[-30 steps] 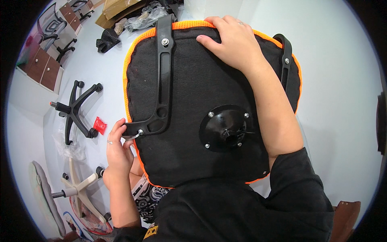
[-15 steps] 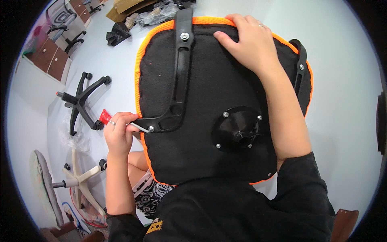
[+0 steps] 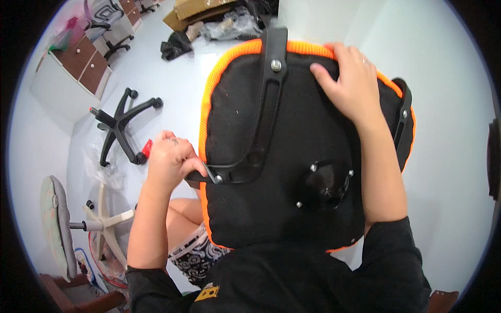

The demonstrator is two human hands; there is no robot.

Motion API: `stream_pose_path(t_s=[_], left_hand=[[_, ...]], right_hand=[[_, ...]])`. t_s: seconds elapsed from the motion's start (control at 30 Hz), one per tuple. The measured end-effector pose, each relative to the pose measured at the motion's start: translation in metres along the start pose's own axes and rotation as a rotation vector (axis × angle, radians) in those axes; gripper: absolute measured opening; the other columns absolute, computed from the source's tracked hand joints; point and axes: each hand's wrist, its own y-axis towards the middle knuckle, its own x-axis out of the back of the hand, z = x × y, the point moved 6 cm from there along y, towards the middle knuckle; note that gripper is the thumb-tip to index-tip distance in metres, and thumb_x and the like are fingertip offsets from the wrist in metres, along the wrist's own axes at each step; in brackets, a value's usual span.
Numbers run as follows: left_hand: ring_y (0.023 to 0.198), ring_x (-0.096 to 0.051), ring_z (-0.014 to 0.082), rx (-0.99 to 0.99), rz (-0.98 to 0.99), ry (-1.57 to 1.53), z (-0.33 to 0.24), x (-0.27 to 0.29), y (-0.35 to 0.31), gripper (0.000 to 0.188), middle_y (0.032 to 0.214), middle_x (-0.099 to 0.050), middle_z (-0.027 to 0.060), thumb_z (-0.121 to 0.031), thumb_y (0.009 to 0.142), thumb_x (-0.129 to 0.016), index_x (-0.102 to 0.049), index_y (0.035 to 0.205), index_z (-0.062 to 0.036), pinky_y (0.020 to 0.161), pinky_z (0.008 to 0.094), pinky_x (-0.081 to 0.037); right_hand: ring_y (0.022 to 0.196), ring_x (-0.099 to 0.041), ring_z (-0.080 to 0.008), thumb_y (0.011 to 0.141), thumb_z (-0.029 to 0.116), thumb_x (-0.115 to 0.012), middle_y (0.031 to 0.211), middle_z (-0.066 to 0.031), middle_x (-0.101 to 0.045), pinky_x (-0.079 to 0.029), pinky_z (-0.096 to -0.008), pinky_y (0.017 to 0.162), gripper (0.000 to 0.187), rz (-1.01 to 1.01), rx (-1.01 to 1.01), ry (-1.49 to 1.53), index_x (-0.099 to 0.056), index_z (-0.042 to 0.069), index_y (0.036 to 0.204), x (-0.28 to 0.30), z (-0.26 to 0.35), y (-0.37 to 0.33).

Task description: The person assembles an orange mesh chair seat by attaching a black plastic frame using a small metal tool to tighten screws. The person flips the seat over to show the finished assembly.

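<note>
A chair seat (image 3: 235, 112) lies upside down before me, its black underside edged in orange mesh. My right hand (image 3: 355, 88) grips its far edge, thumb on the underside and fingers curled over the rim. At the seat's left side, my left hand (image 3: 173, 160) pinches a thin metal hex key (image 3: 210, 171). The key's end meets a bolt (image 3: 218, 179) at the foot of a black armrest bracket (image 3: 263, 109). Another armrest bracket (image 3: 403, 117) is fixed along the right side. A black conical mount (image 3: 326, 182) with silver bolts sits on the underside.
On the floor to the left are a black five-star chair base (image 3: 121, 122), a red packet (image 3: 147, 149) and clear plastic (image 3: 102, 167). A pale chair (image 3: 60, 224) lies tipped at the lower left. Cardboard (image 3: 201, 10) and plastic wrap lie at the back; drawers (image 3: 86, 62) stand far left.
My left hand has rolled over, and the hex key has swung to a steeper angle at the bolt. The whole scene has shifted in view, with the seat lower and farther right.
</note>
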Motion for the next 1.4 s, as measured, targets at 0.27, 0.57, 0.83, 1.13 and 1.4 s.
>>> stream_pose_path(t_s=[0.27,0.57,0.83,1.13,1.4], left_hand=[[0.095,-0.056,0.0288,0.57,-0.169,-0.228,-0.029,-0.014,-0.025,0.009,0.091,-0.064,0.009,-0.011,0.076,-0.069,-0.068,0.083,-0.0064,0.093,0.043,-0.039],[0.114,-0.042,0.0286,0.604,-0.339,0.026,-0.059,-0.038,-0.027,0.015,0.11,-0.056,0.0048,-0.009,0.077,-0.063,-0.061,0.092,-0.0091,0.106,0.0535,-0.02],[0.109,-0.045,0.0275,0.359,-0.254,0.124,-0.065,-0.034,-0.016,0.023,0.112,-0.056,0.0032,-0.006,0.071,-0.064,-0.061,0.094,-0.0046,0.099,0.0527,-0.026],[0.108,-0.048,0.0267,0.011,-0.103,0.105,-0.071,-0.023,-0.012,0.033,0.116,-0.057,0.0044,0.0,0.067,-0.066,-0.06,0.099,-0.0007,0.093,0.0488,-0.03],[0.115,-0.047,0.0262,0.457,-0.211,0.132,-0.084,-0.035,-0.019,0.033,0.123,-0.056,0.0026,-0.002,0.078,-0.061,-0.061,0.111,-0.0034,0.106,0.0527,-0.021]], right_hand=[[0.101,-0.057,-0.0326,0.079,0.041,-0.065,0.102,-0.0154,-0.059,-0.039,-0.0428,0.092,0.047,0.135,-0.048,0.028,-0.06,0.008,0.113,-0.005,0.001,0.006],[0.101,-0.056,-0.0308,0.079,0.04,-0.066,0.1,-0.0125,-0.059,-0.038,-0.0424,0.094,0.046,0.109,-0.046,0.058,-0.06,0.009,0.114,-0.005,-0.002,0.002],[0.099,-0.056,-0.0304,0.077,0.04,-0.066,0.099,-0.0124,-0.058,-0.037,-0.0435,0.094,0.047,0.074,-0.07,0.011,-0.06,0.01,0.112,-0.005,-0.003,0.002],[0.098,-0.056,-0.0298,0.075,0.04,-0.067,0.098,-0.0123,-0.058,-0.037,-0.0424,0.092,0.046,0.082,-0.08,0.002,-0.06,0.011,0.11,-0.004,0.004,0.002],[0.098,-0.057,-0.0291,0.077,0.039,-0.066,0.098,-0.0115,-0.059,-0.038,-0.0414,0.092,0.045,0.095,-0.036,0.017,-0.06,0.011,0.113,-0.006,0.002,0.003]])
